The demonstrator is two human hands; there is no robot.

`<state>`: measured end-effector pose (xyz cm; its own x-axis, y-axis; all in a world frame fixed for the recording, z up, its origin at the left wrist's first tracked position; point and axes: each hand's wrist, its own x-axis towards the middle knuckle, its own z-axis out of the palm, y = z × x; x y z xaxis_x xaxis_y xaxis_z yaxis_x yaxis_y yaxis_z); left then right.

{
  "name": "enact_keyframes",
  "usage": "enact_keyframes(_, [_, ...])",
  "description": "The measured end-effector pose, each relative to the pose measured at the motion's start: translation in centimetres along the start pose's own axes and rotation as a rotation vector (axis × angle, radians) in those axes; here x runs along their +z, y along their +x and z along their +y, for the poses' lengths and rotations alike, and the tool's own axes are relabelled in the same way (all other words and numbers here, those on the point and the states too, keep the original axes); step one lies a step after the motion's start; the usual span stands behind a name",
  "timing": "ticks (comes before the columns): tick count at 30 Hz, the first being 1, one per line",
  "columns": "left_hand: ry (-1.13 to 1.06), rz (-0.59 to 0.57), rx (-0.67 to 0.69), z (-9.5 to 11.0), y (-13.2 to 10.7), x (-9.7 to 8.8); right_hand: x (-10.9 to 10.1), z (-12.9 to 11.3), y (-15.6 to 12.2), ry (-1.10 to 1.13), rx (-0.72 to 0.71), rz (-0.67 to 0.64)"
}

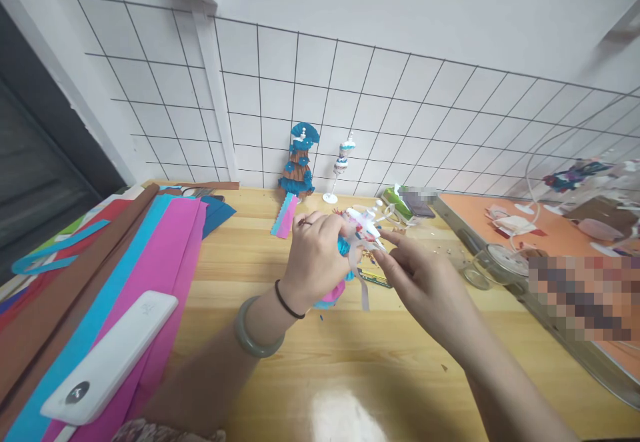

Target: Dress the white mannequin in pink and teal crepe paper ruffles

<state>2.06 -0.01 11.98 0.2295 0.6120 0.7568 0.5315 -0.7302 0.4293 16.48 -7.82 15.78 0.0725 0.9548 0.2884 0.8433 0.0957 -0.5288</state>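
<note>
My left hand [317, 245] is wrapped round a small white mannequin dress form [369, 219] with red and blue patterned trim, above the middle of the table. My right hand [425, 279] has its thumb and index finger at the right side of the dress form, pinching its white edge. A pale, thin strip [367, 290] hangs down from the form. Blue ruffled paper [343, 245] shows beside my left fingers, and pink paper [336, 292] shows below them; my left hand hides part of both. Under the hands lies a yellow-green cutter-like tool [375, 278], partly covered.
Coloured crepe paper [175, 249] and a white power bank [113, 355] lie at left. A mannequin in a blue and brown paper dress [300, 162] and a second mannequin [343, 162] stand by the wall. At right are a glass jar [500, 262] and an orange surface [465, 212].
</note>
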Motion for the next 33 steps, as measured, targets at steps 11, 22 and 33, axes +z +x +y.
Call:
enact_keyframes(11, [-0.288,-0.133,-0.145,0.5,0.3,-0.7,-0.4,0.9,0.5,0.224,-0.006,-0.04])
enact_keyframes(22, [-0.583,-0.325,-0.285,0.3,0.6,-1.0,-1.7,0.9,1.0,0.16,-0.078,-0.122])
enact_keyframes(33, [-0.862,-0.452,-0.324,-1.7,0.8,-0.7,-1.8,0.4,0.2,0.181,-0.108,-0.102])
